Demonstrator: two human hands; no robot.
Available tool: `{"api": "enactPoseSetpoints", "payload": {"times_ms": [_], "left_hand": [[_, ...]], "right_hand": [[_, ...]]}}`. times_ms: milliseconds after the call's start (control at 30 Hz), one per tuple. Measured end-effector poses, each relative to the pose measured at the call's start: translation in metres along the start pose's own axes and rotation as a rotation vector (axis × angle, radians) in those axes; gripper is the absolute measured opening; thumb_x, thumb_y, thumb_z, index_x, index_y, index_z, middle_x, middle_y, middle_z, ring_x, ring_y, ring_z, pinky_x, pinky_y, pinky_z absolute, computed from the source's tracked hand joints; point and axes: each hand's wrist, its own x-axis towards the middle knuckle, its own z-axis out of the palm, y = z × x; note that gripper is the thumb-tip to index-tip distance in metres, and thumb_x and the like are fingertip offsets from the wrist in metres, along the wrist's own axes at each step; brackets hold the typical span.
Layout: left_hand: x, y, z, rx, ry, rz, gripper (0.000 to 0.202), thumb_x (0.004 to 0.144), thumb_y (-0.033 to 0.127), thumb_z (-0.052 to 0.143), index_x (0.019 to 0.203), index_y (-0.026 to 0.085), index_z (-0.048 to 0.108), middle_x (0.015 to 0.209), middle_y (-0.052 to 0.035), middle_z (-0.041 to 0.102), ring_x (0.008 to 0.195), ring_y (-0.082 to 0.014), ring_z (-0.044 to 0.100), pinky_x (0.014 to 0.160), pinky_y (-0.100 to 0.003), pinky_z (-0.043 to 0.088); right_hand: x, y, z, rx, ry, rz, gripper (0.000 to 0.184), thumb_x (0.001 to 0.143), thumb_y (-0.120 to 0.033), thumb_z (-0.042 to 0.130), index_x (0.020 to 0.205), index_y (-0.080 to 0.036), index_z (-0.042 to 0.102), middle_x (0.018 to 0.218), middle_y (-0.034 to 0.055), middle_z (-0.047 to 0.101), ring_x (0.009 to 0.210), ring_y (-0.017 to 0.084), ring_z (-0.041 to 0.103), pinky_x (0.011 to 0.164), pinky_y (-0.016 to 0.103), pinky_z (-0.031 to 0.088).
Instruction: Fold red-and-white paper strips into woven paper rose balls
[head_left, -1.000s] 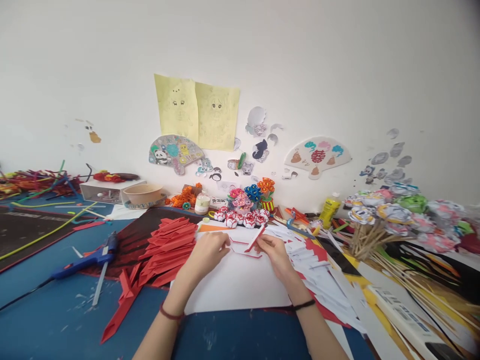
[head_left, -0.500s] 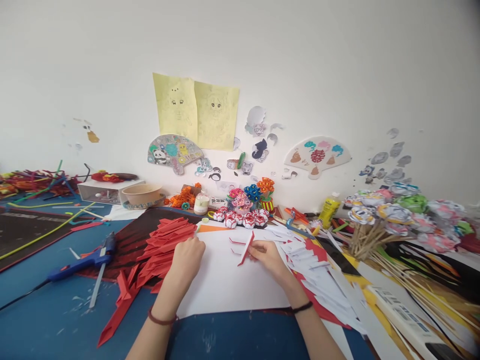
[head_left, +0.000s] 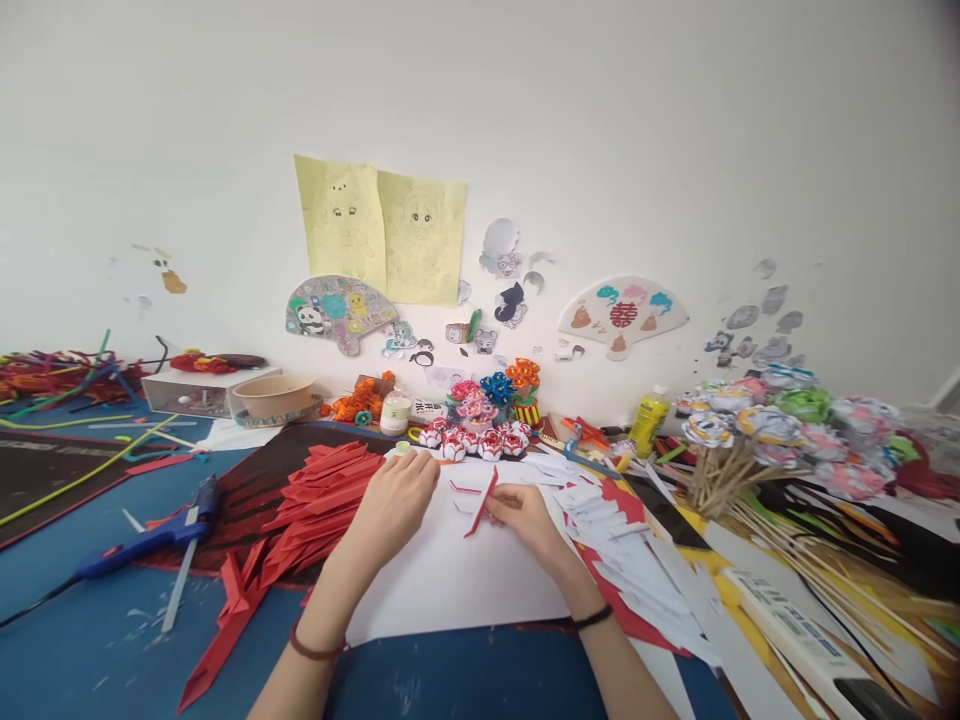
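My right hand [head_left: 519, 510] pinches a folded red-and-white paper strip [head_left: 481, 503], held slanting above a white sheet [head_left: 450, 590]. Thin red-edged prongs stick out from the strip's left side. My left hand [head_left: 401, 495] is closed with the knuckles up, over the upper left part of the sheet. Its fingertips are turned away, so anything in them is hidden. Just beyond it lies a small pale-green round lid [head_left: 403, 447]. Left of that hand is a heap of folded red paper strips [head_left: 319, 500]; folded white paper strips [head_left: 600, 530] lie right of my right hand.
A blue glue gun [head_left: 161, 540] lies on the left. Red-and-white paper flowers [head_left: 480, 440], a small jar [head_left: 395, 412] and a yellow bottle [head_left: 646, 422] stand along the wall. Paper flowers on sticks [head_left: 742, 430] and a white power strip [head_left: 802, 640] are on the right.
My left hand has moved to the right, nearer the paper strip. My right hand keeps its hold on the strip. The whole view has shifted slightly.
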Motion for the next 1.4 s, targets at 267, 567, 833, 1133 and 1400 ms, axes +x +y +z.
{"api": "enactPoseSetpoints", "payload": {"times_ms": [267, 567, 833, 1133, 1400], "left_hand": [[0.011, 0.017, 0.017, -0.980, 0.076, -0.144, 0.015, 0.093, 0.031, 0.045, 0.088, 0.019, 0.054, 0.083, -0.0024, 0.059, 0.074, -0.0149, 0.055, 0.061, -0.023, 0.041], [0.019, 0.031, 0.055, -1.300, 0.140, -0.266, 0.022, 0.090, 0.039, 0.051, 0.088, 0.017, 0.053, 0.074, 0.0009, 0.054, 0.060, -0.0101, 0.049, 0.053, -0.020, 0.041], [0.016, 0.043, 0.063, -1.235, 0.215, -0.306, 0.022, 0.093, 0.039, 0.045, 0.088, 0.019, 0.051, 0.078, -0.0007, 0.057, 0.072, -0.0140, 0.055, 0.067, -0.025, 0.045], [0.016, 0.035, 0.063, -1.238, 0.215, -0.377, 0.025, 0.094, 0.042, 0.039, 0.092, 0.020, 0.052, 0.070, 0.0036, 0.050, 0.053, -0.0101, 0.045, 0.054, -0.022, 0.038], [0.007, 0.040, 0.051, -0.806, 0.134, -0.236, 0.018, 0.086, 0.037, 0.057, 0.091, 0.021, 0.057, 0.073, 0.0025, 0.055, 0.060, -0.0123, 0.048, 0.058, -0.023, 0.036]], "right_hand": [[-0.004, -0.004, 0.007, 0.056, -0.090, -0.076, 0.029, 0.073, -0.043, 0.074, 0.077, -0.015, 0.075, 0.069, 0.0044, 0.070, 0.059, 0.016, 0.058, 0.061, 0.028, 0.046], [-0.003, -0.002, 0.007, 0.045, -0.067, -0.072, 0.033, 0.072, -0.046, 0.074, 0.079, -0.014, 0.075, 0.069, 0.0041, 0.070, 0.057, 0.015, 0.058, 0.058, 0.028, 0.046], [-0.002, 0.002, 0.007, 0.015, -0.060, -0.079, 0.032, 0.071, -0.046, 0.074, 0.077, -0.015, 0.074, 0.066, 0.0033, 0.069, 0.054, 0.015, 0.058, 0.057, 0.028, 0.047], [-0.001, 0.001, 0.007, 0.012, -0.018, -0.069, 0.032, 0.071, -0.046, 0.075, 0.077, -0.015, 0.073, 0.068, 0.0045, 0.070, 0.053, 0.015, 0.059, 0.057, 0.028, 0.048], [-0.001, 0.000, 0.005, -0.090, 0.075, -0.092, 0.024, 0.073, -0.039, 0.073, 0.073, -0.015, 0.072, 0.062, 0.0048, 0.068, 0.053, 0.017, 0.059, 0.055, 0.029, 0.046]]}}
